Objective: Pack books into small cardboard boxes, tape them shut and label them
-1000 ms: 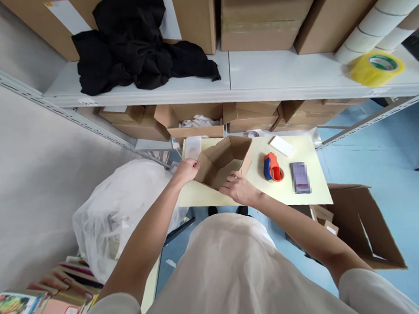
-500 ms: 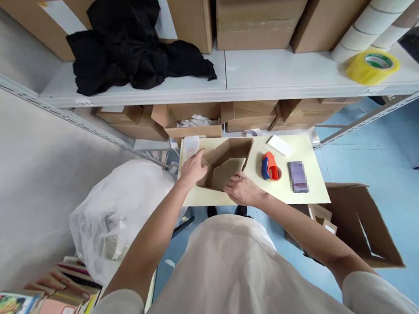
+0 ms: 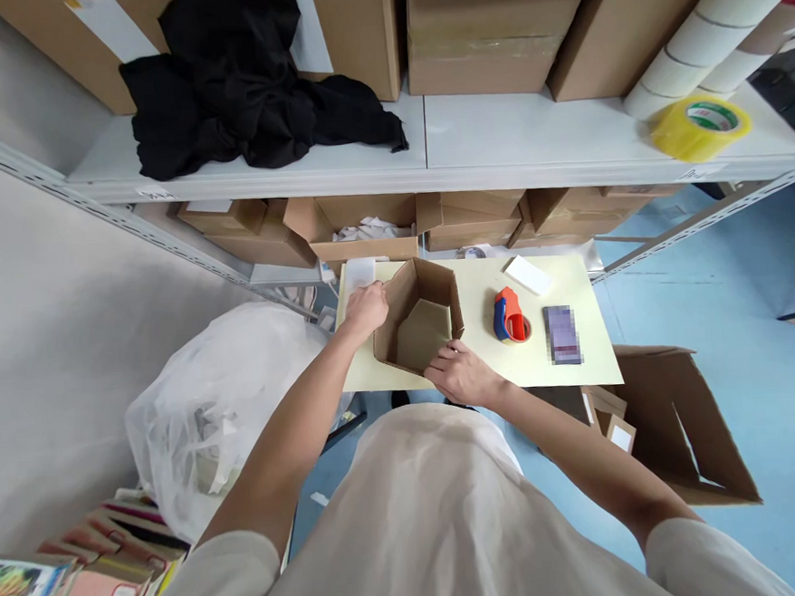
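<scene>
A brown cardboard box [image 3: 423, 328] stands on the pale yellow table [image 3: 362, 369] with its top open and its walls bent into a many-sided outline. My left hand [image 3: 366, 307] grips its upper left wall edge, the thumb side toward the box. At the lower right corner, my right hand [image 3: 458, 368] has its fingers closed on the near wall edge. To the right of the box lies a red and blue tape dispenser [image 3: 510, 317]. Beyond that are a pixelated purple phone-like rectangle [image 3: 563, 334] and a small white box [image 3: 528, 275].
Above the table a grey shelf [image 3: 496, 146] carries black cloth [image 3: 247, 91], cartons and a yellow tape roll [image 3: 699, 127]. A white plastic bag [image 3: 220, 401] bulges at the left. An open carton [image 3: 686, 432] sits on the floor at the right.
The box's outline has gone from long and flattened to wider and rounder. Its right end has moved left, and its floor shows more. Both hands have stayed on its edges.
</scene>
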`<state>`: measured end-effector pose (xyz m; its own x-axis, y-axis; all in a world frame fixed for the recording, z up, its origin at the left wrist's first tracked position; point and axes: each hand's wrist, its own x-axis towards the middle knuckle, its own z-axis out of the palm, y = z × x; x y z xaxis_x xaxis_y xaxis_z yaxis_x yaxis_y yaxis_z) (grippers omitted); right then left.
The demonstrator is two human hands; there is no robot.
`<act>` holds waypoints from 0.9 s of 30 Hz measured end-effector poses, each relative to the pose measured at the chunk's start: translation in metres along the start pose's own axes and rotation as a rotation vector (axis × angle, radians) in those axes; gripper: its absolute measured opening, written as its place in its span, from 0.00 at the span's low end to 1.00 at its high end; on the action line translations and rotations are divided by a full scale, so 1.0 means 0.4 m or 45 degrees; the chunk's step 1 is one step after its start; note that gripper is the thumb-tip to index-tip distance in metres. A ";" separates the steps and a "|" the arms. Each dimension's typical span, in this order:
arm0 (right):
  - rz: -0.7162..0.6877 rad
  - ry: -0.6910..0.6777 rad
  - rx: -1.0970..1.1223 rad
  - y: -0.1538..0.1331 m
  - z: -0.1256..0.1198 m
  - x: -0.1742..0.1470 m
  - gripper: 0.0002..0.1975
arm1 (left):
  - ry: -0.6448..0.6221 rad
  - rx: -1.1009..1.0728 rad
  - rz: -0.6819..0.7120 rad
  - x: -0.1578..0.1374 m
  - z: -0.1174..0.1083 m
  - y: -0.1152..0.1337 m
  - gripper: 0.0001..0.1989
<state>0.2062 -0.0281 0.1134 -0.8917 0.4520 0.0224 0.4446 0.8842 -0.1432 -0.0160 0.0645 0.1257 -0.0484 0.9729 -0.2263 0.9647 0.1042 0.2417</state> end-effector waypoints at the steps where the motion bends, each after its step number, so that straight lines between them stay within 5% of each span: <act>1: -0.007 -0.001 0.010 0.002 0.000 -0.007 0.10 | 0.005 -0.024 -0.004 0.004 -0.001 -0.007 0.15; 4: 0.029 -0.038 0.048 0.018 -0.011 -0.032 0.11 | -0.135 -0.237 -0.007 0.013 -0.005 -0.033 0.12; 9: 0.491 -0.209 -0.001 0.020 -0.053 -0.019 0.21 | -0.562 -0.888 -0.026 -0.009 0.006 -0.059 0.15; 15: 0.474 -0.318 0.071 -0.024 -0.078 0.084 0.33 | -0.266 -0.942 -0.076 -0.079 0.042 -0.035 0.26; 18: 0.503 -0.300 0.148 -0.004 -0.091 0.114 0.39 | -0.223 -0.780 0.070 -0.112 0.043 -0.028 0.18; 21: 0.544 -0.103 0.153 0.045 -0.108 0.145 0.32 | -0.165 -0.568 0.203 -0.139 0.040 -0.020 0.05; 23: 0.544 -0.004 0.069 0.081 -0.114 0.172 0.26 | -0.086 -0.423 0.223 -0.154 0.041 -0.013 0.08; 27: 0.328 -0.129 0.002 0.132 -0.106 0.211 0.12 | 0.064 -0.212 0.148 -0.171 0.051 -0.009 0.13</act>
<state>0.1579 0.0616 0.1496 -0.7530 0.6480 -0.1143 0.6580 0.7412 -0.1330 -0.0108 -0.0065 0.1211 0.0442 0.9890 -0.1411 0.9087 0.0189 0.4170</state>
